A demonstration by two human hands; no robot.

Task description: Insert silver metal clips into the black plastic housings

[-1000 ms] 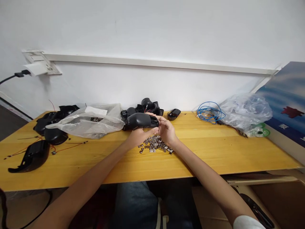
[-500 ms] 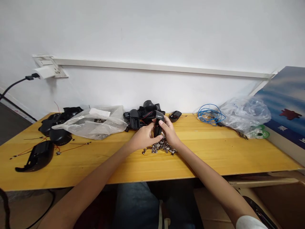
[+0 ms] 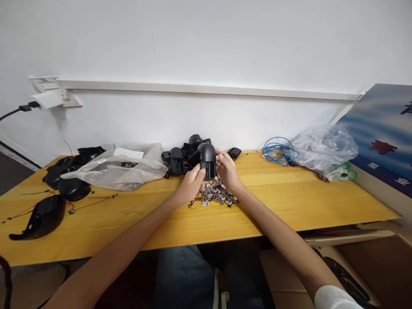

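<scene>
In the head view my left hand (image 3: 189, 186) grips a black plastic housing (image 3: 207, 155) by its lower left side, the thumb on its front. The housing is upright, with a domed top and an open, battery-like slotted compartment facing me. My right hand (image 3: 229, 174) is at its right side, fingers loosely bent and apart; fingertips are at the edge, and I cannot tell whether they touch. Beneath the hands lies a pile of small shiny metal pieces (image 3: 219, 193). Similar black housings (image 3: 177, 161) stand just behind and to the left.
A translucent plastic bag (image 3: 141, 174) lies left of centre. More black housings (image 3: 48, 216) with thin red wires are at the far left. Towards the right lie a small black part (image 3: 234, 153), a coil of blue cable (image 3: 280, 152) and a clear bag (image 3: 325, 148), against the wall side.
The housing has been turned so that its slotted compartment faces me instead of its lettered side. My right hand has loosened and shifted to its right edge. The view has moved slightly.
</scene>
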